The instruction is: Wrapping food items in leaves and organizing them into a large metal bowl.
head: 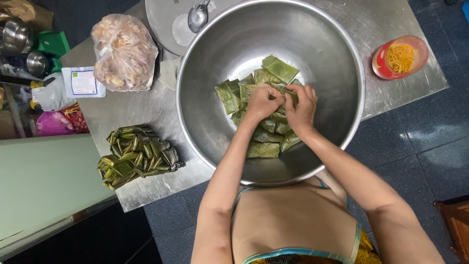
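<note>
Two hands are meeting over the middle of the big steel bowl (342, 54), and they are yours: your left hand (262, 101) and your right hand (301, 108) are both pinching the same leaf-wrapped parcel (285, 96), fingers (276, 99) curled tight on its folded top edge. That parcel is sitting on top of a pile of other green leaf parcels (264, 146) that is spreading across the bowl's floor, from the far side down toward you. The bowl is taking up most of the steel tabletop (146, 112) and its near rim is hanging past the edge in front of your body, so your forearms are crossing over the rim to get in. To your left on the tabletop, a heap of folded banana-leaf strips (137, 155) is lying well apart from the bowl. Beyond it, a clear plastic bag of pale food pieces (124, 51) is resting beside a small white packet (83, 82). Just behind the bowl, a round metal lid (163, 19) is lying flat with a spoon (198, 17) on it, partly hidden by the bowl's rim. At the far right corner a red plastic cup of yellow rubber bands (400, 57) is standing alone. Off the tabletop on the left, steel pots (19, 39) and coloured bags (53, 122) are crowding a lower surface.
</note>
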